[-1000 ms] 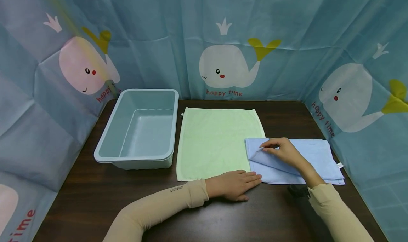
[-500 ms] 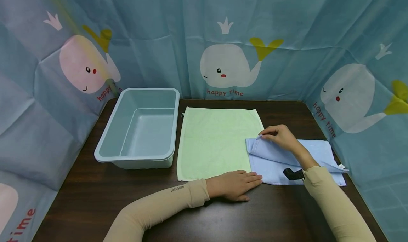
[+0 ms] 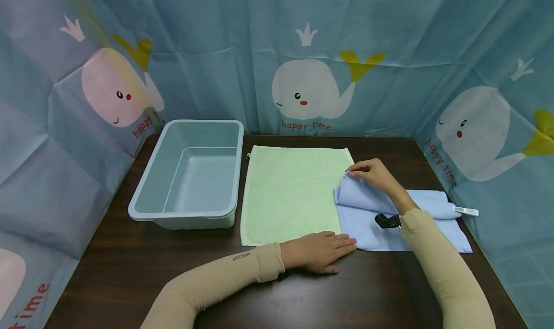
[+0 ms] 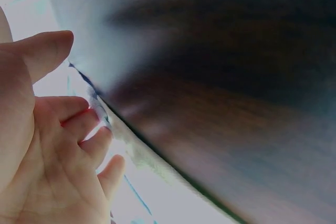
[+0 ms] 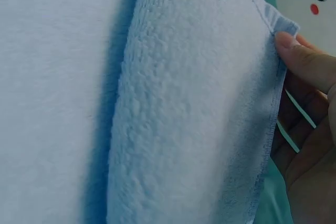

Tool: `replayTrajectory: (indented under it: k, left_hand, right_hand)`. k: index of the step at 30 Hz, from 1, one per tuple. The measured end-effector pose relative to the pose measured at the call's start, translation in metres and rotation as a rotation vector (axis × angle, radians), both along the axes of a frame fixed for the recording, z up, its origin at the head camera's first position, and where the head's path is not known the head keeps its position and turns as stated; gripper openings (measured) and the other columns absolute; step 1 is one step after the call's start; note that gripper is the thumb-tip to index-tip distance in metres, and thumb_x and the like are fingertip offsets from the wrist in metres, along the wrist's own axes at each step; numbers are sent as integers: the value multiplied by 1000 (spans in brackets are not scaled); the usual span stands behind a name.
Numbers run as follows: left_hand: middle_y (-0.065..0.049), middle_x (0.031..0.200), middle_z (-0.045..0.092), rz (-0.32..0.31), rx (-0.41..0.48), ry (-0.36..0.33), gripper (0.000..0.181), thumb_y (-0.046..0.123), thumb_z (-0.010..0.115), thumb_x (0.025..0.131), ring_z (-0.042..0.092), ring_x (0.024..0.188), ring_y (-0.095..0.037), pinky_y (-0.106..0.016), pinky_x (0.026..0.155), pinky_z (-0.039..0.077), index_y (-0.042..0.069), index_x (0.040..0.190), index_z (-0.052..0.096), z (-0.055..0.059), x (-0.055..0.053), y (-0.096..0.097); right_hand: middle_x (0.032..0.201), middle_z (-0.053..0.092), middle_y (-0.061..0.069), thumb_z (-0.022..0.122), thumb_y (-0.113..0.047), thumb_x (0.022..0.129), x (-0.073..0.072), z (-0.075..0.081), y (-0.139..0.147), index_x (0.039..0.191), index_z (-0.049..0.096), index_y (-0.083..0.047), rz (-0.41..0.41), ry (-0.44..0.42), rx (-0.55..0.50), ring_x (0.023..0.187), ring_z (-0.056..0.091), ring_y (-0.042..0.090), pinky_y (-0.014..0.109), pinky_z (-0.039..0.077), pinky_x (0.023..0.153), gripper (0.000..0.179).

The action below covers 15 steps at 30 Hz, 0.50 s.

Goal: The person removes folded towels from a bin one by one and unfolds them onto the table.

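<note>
- On the right side of the bench (image 3: 303, 300), the blue cloth (image 3: 363, 229) lies part folded, its near-left corner beside the green cloth (image 3: 294, 194)
- Right grip (image 3: 371, 173) pinches a corner (image 5: 284, 23) of the blue cloth's upper layer between thumb and fingers, holding it up beyond the lower layer's far edge
- Left grip (image 3: 318, 252) lies palm down with fingers extended, holding nothing — fingertips at the blue cloth's near-left corner; whether they press it I cannot tell
- The step in hand looks like unfolding: the upper layer bends back in a soft roll while the lower one lies flat towards the person, the white tag (image 3: 466, 211) sticking out at the right end
- Next, I judge, the move calls for drawing the pinched corner further off and laying that layer down flat — without dragging the lower layer along or rucking up the green cloth
- The green cloth already lies spread, between the blue cloth and the pale blue basin (image 3: 182, 216), which neither hand touches
</note>
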State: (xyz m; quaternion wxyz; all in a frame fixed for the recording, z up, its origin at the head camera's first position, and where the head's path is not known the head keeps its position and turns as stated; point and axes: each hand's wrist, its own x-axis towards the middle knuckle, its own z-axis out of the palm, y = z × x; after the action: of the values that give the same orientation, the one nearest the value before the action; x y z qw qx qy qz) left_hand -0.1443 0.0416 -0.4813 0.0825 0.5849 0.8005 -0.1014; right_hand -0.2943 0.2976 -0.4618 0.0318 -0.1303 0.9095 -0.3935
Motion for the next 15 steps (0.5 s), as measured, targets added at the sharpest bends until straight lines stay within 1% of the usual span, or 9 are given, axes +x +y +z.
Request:
replayTrajectory:
  k: [4, 7, 13, 15]
  left_hand:
    - [7, 167, 18, -2, 3, 0, 71, 52, 43, 102, 18, 155, -9, -28, 124, 25, 20, 160, 17, 1, 0, 0]
    - [6, 167, 19, -6, 4, 4, 71, 52, 43, 102, 19, 155, -9, -27, 123, 26, 20, 160, 17, 1, 0, 0]
    - [7, 167, 20, -7, 0, 21, 71, 53, 43, 102, 20, 154, -9, -27, 123, 26, 20, 160, 18, 2, 0, 1]
    - [7, 167, 20, -6, -3, 26, 71, 53, 43, 102, 20, 154, -9, -27, 123, 27, 20, 160, 18, 2, 0, 1]
  right_hand:
    - [110, 75, 13, 71, -26, 92, -12, 0, -4, 108, 78, -10, 1, -4, 12, 91, 63, 2, 14, 48, 79, 24]
    - [113, 75, 13, 71, -27, 92, -21, 1, -8, 108, 77, -11, 0, -8, 10, 95, 63, 5, 14, 48, 81, 24]
    - [115, 73, 14, 71, -22, 92, -40, 7, -18, 109, 77, -10, -45, -8, -7, 100, 61, 17, 24, 48, 85, 22]
    - [116, 73, 13, 71, -22, 92, -46, 10, -21, 109, 77, -10, -61, -7, -2, 100, 61, 18, 26, 47, 86, 22]
